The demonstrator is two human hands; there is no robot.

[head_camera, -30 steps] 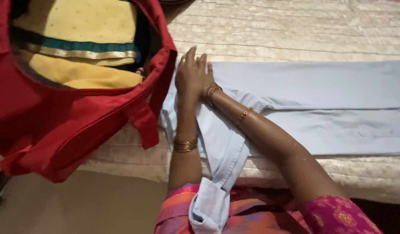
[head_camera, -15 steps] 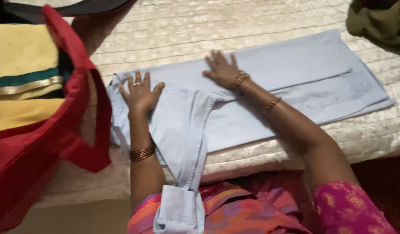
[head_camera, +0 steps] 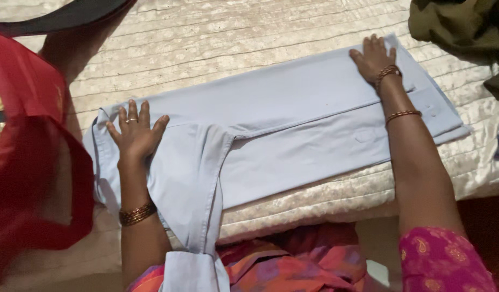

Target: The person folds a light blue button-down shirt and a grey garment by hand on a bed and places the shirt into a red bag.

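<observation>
The left hand [head_camera: 136, 135] lay flat, palm down, fingers spread, its forearm running straight back toward the body. The right hand [head_camera: 375, 57] also pressed flat, fingers together, at the end of an outstretched arm.

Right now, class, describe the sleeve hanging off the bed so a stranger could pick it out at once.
Start at the cream quilted bedspread, where a pale blue shirt lies flat under the left hand and right hand. One sleeve runs from its middle over the near edge. Its buttoned cuff dangles against a pink and orange garment.
</observation>
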